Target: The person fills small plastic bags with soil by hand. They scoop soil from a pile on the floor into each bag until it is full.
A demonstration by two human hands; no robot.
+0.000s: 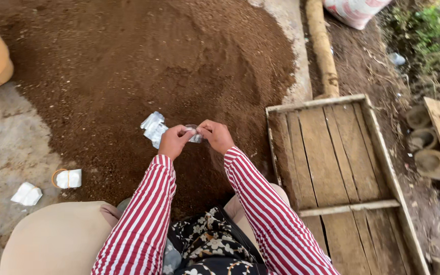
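Clear plastic bag (195, 135) pinched between both hands' grips.

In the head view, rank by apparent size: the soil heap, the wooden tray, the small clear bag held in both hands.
1. soil heap
2. wooden tray
3. small clear bag, pinched between left hand and right hand

Left hand (174, 141): fingers curled, thumb and forefinger pinched, knuckles up.
Right hand (216, 135): same pinch, fingertips meeting the left's.
Arms: both stretched forward, converging, striped sleeves to wrists.
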